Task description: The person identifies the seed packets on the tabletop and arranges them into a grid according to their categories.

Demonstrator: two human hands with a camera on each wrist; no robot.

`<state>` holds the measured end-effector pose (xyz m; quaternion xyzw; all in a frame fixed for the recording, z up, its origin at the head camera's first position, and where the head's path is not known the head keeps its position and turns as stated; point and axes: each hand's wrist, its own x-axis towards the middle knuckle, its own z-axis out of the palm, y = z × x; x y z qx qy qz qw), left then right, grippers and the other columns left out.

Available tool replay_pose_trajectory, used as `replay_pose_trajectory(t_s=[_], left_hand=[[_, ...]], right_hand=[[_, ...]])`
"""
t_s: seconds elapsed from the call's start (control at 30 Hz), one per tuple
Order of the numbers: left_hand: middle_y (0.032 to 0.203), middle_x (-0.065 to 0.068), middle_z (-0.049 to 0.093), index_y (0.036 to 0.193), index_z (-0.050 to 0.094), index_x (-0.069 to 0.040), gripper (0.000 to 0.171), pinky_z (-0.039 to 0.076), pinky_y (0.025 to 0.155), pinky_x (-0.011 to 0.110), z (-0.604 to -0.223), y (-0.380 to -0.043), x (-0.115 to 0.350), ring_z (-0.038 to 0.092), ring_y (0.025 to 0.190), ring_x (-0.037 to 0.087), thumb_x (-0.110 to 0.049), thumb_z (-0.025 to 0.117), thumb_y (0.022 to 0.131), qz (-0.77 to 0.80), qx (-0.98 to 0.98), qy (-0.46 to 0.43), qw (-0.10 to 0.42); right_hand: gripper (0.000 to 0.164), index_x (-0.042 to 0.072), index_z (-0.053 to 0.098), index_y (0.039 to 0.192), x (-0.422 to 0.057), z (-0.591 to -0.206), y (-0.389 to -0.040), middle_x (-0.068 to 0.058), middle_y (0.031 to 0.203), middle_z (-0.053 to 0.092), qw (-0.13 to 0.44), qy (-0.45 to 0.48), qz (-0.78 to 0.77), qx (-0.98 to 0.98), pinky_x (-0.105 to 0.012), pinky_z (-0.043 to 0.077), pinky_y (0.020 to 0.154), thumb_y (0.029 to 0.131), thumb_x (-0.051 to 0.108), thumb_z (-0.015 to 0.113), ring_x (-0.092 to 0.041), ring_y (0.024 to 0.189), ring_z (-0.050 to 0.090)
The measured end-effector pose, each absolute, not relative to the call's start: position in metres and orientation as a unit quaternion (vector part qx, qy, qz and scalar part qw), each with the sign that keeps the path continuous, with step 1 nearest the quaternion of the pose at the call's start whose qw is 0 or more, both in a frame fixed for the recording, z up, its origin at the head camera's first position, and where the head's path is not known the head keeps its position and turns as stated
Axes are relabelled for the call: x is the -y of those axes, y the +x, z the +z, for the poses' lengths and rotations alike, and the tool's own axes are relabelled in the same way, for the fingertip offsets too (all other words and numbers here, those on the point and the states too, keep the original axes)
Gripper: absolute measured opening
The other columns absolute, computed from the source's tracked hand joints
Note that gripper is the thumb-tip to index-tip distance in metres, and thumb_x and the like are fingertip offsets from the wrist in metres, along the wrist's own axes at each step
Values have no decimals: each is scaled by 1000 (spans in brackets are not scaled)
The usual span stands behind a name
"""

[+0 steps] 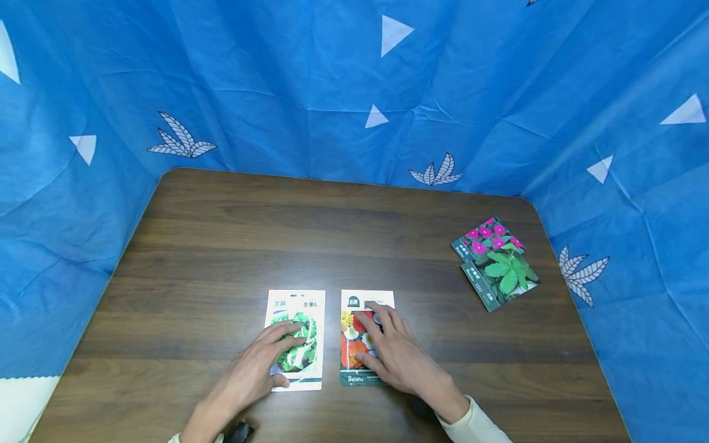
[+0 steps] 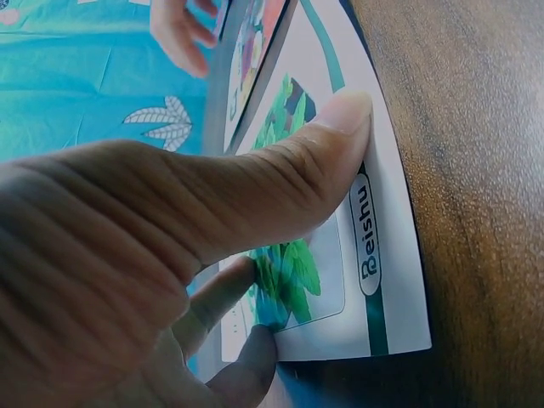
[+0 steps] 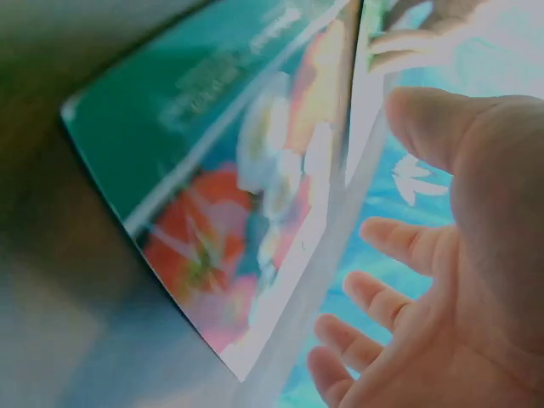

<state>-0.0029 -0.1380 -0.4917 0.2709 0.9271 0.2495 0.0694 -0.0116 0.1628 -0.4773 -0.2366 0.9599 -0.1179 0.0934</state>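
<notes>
One white leaf packet (image 1: 307, 354) lies under the left grip (image 1: 253, 364), its fingers spread over the printed face and its thumb resting near the packet's lower end. Just right of that, a flower packet (image 1: 351, 354) lies beneath the right grip (image 1: 397, 354), fingers parted; whether they touch it, I cannot tell. Well to the right of the right grip and farther forward, a dark green packet (image 1: 506, 277) overlaps a pink-flowered packet (image 1: 487, 236) on the wooden surface (image 1: 288, 227). Blue cloth (image 1: 310, 74) hangs beyond both grips.
</notes>
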Motion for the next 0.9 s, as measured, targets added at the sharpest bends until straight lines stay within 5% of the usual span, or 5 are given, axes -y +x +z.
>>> replay_pose_trajectory(t_s=[0.37,0.9], left_hand=[[146,3,54,130,65,-16,77,54,100,48,-492,-3,138,47,137,30,-20,94,58,257,-926,269,67],[146,4,54,130,66,-16,77,55,98,48,-492,-3,138,47,137,30,-20,94,58,258,-926,267,74]], right_hand=[[67,14,42,150,-197,-462,-34,-12,157,32,44,-194,-136,-971,-58,38,114,95,43,66,-37,142,33],[69,8,39,152,-260,-457,-74,-19,161,29,-34,-144,-129,-981,-66,17,119,97,40,63,-45,147,26]])
